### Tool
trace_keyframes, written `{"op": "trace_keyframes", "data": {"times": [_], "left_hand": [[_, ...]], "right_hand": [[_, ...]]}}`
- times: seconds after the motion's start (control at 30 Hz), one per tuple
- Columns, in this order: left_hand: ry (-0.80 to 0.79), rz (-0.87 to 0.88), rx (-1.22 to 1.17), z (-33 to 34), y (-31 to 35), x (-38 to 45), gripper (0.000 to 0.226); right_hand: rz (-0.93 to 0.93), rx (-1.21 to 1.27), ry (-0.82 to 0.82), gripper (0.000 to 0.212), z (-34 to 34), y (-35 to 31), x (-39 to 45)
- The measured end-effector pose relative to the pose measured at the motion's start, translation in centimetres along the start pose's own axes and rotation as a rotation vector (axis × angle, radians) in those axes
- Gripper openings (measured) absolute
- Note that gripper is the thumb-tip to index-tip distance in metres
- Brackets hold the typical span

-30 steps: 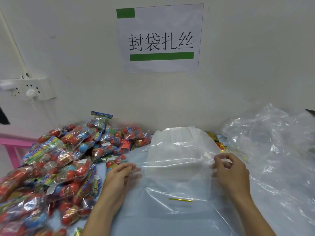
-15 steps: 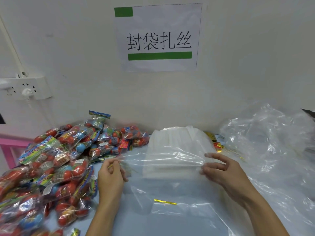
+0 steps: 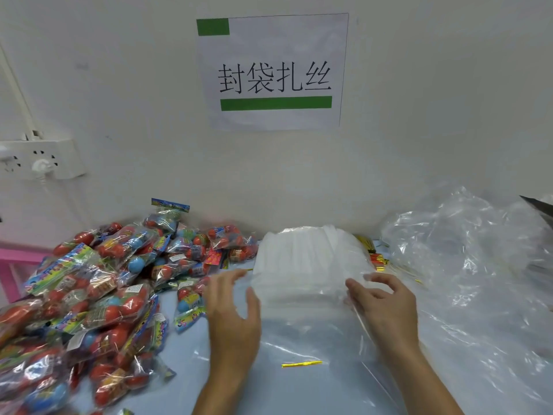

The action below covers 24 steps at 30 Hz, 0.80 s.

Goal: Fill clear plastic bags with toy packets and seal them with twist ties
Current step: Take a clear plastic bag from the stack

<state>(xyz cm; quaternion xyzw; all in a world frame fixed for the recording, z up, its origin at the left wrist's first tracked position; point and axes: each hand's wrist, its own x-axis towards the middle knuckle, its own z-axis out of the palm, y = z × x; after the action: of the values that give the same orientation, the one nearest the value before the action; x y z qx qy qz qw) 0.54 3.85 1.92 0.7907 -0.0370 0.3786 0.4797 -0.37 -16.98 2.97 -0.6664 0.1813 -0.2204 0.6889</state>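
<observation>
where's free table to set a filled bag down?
Bare blue table lies only in a strip between the packet pile and the left hand, running to the near edge. Centre is taken by the clear bag, with a gold tie there. The bag stack fills the back, loose plastic the right.

Two bare forearms enter from bottom edge. No sleeves visible on either. Left hand (image 3: 232, 319) bare, ungloved. Right hand (image 3: 384, 307) bare, ungloved. Short fingernails. Rest of person outside view.
</observation>
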Motion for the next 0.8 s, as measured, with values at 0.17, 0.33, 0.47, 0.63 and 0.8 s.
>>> {"op": "trace_keyframes", "data": {"times": [0.17, 0.33, 0.47, 0.63, 0.8], "left_hand": [[-0.53, -0.096, -0.171, 2.4, 1.8, -3.2, 0.036], [-0.52, -0.11, -0.246, 2.4, 1.5, -3.4, 0.021], [-0.301, -0.118, -0.278, 2.1, 1.3, -2.7, 0.033], [0.099, -0.148, -0.246, 0.0, -0.7, -0.5, 0.047], [0.003, -0.148, -0.256, 0.6, -0.4, -1.1, 0.053]], "right_hand": [[-0.011, 0.07, -0.265, 0.028, 1.8, 0.0, -1.5], [-0.033, -0.008, -0.398, 0.03, 2.9, 0.2, -2.5], [-0.122, -0.1, -0.348, 0.038, 3.0, 0.2, -2.3], [-0.224, -0.142, 0.006, 0.037, 1.2, 0.0, -0.7], [-0.303, -0.212, -0.023, 0.026, 1.8, 0.4, -1.3]]}}
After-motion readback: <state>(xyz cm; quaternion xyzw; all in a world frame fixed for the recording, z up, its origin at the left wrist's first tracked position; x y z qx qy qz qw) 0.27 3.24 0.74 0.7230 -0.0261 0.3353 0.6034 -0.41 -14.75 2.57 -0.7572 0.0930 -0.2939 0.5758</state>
